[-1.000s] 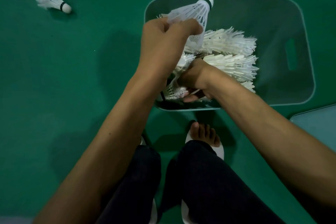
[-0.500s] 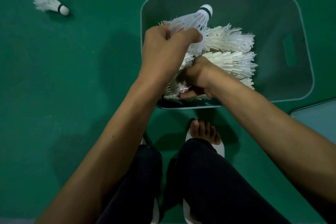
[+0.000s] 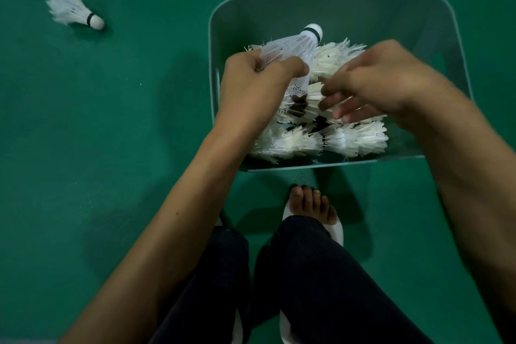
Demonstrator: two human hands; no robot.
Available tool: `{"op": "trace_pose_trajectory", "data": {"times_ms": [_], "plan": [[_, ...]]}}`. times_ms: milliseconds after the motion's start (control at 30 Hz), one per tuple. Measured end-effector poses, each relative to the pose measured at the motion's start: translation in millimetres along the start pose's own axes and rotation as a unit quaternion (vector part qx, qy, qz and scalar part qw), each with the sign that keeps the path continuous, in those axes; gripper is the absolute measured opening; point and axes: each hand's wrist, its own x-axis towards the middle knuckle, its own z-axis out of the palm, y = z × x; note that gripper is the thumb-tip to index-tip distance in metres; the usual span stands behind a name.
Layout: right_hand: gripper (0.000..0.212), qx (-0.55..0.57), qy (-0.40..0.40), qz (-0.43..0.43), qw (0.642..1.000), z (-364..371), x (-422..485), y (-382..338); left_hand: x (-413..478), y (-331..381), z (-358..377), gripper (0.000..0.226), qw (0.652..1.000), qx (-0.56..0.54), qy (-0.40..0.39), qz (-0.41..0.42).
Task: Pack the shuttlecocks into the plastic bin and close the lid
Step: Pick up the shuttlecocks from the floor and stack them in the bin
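Green court floor point(image 3: 111, 148) is carrying the bin point(image 3: 435, 17); right hand point(image 3: 382, 81) has just lifted out, fingers loosely spread, reaching across the packed shuttlecocks point(image 3: 357, 139), left hand point(image 3: 257, 84) is gripping a plastic shuttlecock point(image 3: 293, 47), one stray shuttlecock point(image 3: 74, 10) far left

Translucent pale-teal plastic bin point(image 3: 418, 17), smooth, matt. White feather shuttlecocks point(image 3: 357, 142), frayed edges. White perforated synthetic-skirt shuttlecock point(image 3: 290, 50). Green court floor point(image 3: 111, 148), finely textured, matt. Dark cloth trousers point(image 3: 321, 288).
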Motion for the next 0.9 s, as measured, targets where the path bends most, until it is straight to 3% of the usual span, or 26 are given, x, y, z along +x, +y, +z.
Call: {"op": "trace_pose_trajectory", "data": {"times_ms": [67,167,333,533,767,833,900], "plan": [[0.032,0.048,-0.033,0.012,0.998,-5.5,-8.4,-1.1,-2.4,-1.6,2.9,0.021,0.999,0.029,0.009,0.029],[0.052,0.166,-0.126,0.067,0.976,3.2,-13.1,1.0,-3.5,-11.2,10.0,0.023,0.980,0.154,0.040,0.116],[0.037,0.346,-0.129,0.128,0.920,21.3,-3.2,9.2,-1.0,-24.2,12.9,0.031,0.934,0.299,0.063,0.183],[0.026,0.391,-0.125,0.164,0.897,19.1,-0.1,9.3,-6.3,-23.4,10.7,0.041,0.906,0.368,0.055,0.202],[0.009,0.378,-0.133,0.139,0.905,23.4,-5.0,14.5,-11.0,-17.4,6.8,0.065,0.904,0.385,-0.013,0.187],[0.010,0.390,-0.115,0.126,0.905,23.5,-6.3,13.6,-13.1,-14.5,5.8,0.064,0.905,0.385,-0.022,0.182],[0.024,0.373,-0.093,0.097,0.918,20.5,-4.4,14.7,-13.0,-11.8,1.2,0.059,0.907,0.380,-0.040,0.174]]}}
